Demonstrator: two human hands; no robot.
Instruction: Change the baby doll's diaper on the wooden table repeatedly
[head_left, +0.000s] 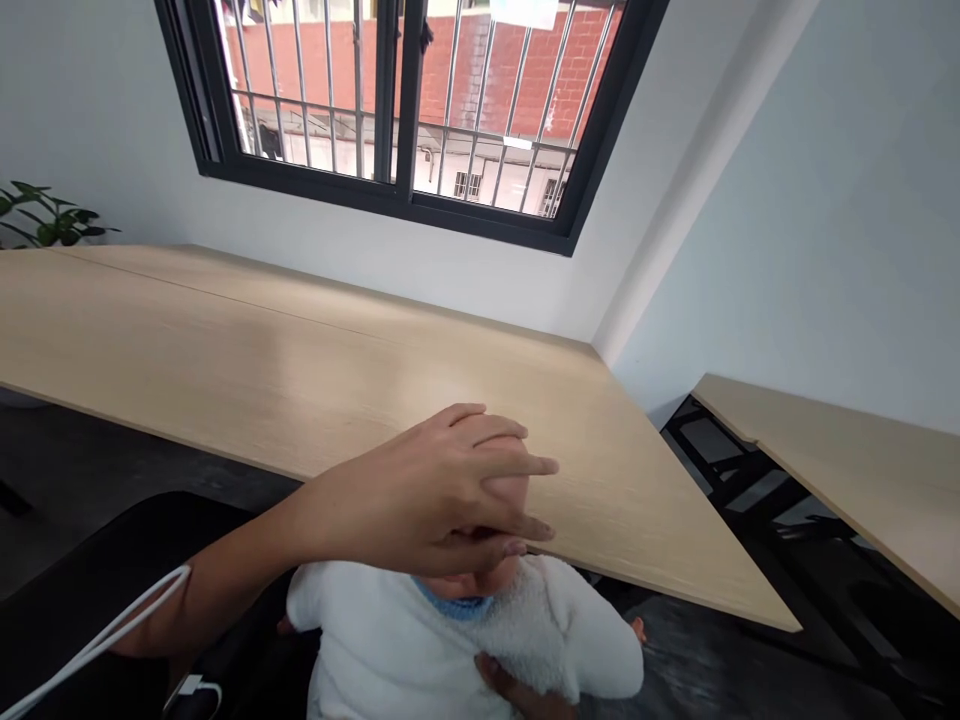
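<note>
Can't see most of head [507, 490] at abt 6 o'clock, hid under L hand [442, 485]. Can't check L palm, turned away. Show only bit of R hand [532, 692] at 6, dark, cut by btm edge, same as lower part of white fleece [390, 635]. Lose plant [52, 215] partly at 10, window [408, 110] top at 12, 2nd table [862, 450] at 3–4, white cable [97, 645] at 8. Can't tell what's by plug [191, 684], too dark.
</note>
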